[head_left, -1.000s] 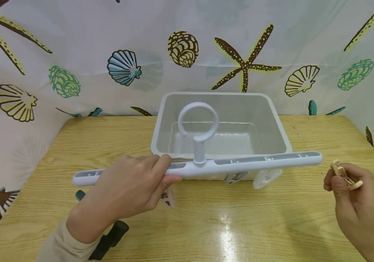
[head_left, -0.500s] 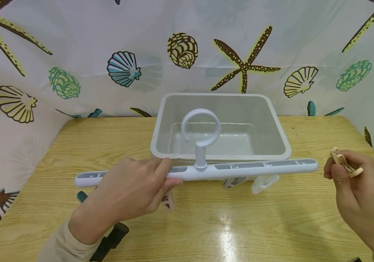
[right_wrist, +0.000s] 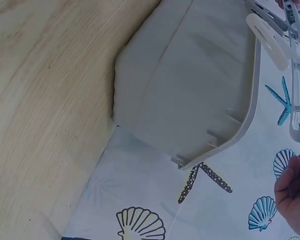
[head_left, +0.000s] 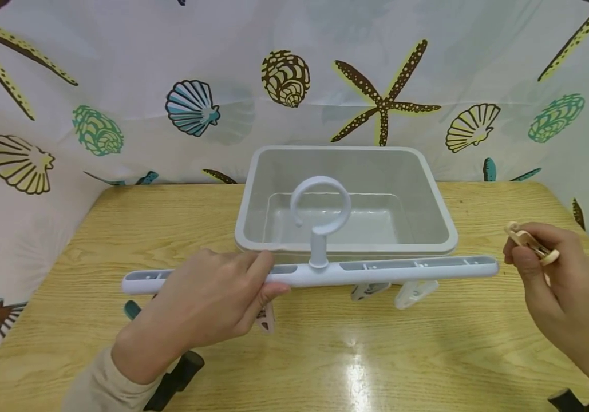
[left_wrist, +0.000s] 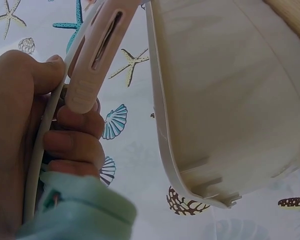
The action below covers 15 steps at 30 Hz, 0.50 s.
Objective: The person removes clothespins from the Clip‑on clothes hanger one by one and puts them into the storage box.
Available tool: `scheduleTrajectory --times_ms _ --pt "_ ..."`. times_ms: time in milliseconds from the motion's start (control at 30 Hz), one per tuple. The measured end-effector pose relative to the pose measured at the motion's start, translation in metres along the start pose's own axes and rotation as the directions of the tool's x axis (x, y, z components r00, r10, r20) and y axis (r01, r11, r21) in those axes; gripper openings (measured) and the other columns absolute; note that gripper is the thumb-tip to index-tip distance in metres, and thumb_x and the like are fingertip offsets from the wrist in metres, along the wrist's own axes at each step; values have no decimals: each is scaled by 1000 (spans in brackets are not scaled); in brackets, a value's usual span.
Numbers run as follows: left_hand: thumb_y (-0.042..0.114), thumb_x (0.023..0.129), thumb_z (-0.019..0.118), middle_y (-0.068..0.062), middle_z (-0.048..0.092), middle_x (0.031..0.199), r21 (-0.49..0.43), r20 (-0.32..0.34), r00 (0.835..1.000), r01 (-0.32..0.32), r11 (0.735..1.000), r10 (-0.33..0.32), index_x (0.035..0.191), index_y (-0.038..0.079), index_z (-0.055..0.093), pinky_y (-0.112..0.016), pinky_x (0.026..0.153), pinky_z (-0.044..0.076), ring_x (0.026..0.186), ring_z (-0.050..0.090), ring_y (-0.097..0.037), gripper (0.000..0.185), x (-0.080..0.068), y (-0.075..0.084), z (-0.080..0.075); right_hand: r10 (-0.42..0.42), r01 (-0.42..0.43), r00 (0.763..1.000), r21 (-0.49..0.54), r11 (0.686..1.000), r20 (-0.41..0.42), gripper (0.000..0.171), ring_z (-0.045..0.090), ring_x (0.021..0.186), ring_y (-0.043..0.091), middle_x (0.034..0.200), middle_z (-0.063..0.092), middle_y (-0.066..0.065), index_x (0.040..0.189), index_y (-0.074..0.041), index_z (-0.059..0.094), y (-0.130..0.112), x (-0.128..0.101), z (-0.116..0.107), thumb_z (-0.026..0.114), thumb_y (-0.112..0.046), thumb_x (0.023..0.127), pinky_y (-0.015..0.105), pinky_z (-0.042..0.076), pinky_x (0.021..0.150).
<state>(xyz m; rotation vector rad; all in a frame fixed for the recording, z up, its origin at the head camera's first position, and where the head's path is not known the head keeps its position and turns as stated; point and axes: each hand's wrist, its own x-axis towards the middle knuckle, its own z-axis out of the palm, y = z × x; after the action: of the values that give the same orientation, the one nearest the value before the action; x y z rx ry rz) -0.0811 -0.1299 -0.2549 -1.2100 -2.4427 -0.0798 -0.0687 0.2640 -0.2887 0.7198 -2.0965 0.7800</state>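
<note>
My left hand grips the long white hanger bar left of its upright ring hook and holds it level just above the table. Pale clips and a teal clip hang under the bar. In the left wrist view my fingers curl round the bar beside a pale clip and a teal clip. My right hand pinches a beige clothes peg just right of the bar's end. A grey plastic bin stands behind the hanger, with nothing visible inside.
The wooden table is backed by a curtain printed with shells and starfish. The bin's outer wall and the hanger's clips show in the right wrist view. Black straps sit at my left wrist.
The hanger has sunk a little and shifted slightly right. My right hand has lifted the peg up and left, closer to the bar's right end.
</note>
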Motion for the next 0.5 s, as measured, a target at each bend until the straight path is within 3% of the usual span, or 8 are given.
scheduleTrajectory --times_ms 300,500 --pt "49 103 11 7 29 58 -11 -16 1000 -13 1000 12 76 11 43 -22 38 22 42 27 -7 57 1 1 7 7 -2 998 -73 997 69 52 48 84 -11 89 59 7 117 16 50 5 3 1 41 -33 102 5 41 71" --pt "49 103 9 7 29 58 -13 -11 1000 -16 1000 16 77 10 43 -23 37 23 42 27 -8 58 1 1 11 23 -2 982 -112 994 185 47 53 76 -6 91 63 14 125 11 44 2 7 1 40 -30 103 7 36 53"
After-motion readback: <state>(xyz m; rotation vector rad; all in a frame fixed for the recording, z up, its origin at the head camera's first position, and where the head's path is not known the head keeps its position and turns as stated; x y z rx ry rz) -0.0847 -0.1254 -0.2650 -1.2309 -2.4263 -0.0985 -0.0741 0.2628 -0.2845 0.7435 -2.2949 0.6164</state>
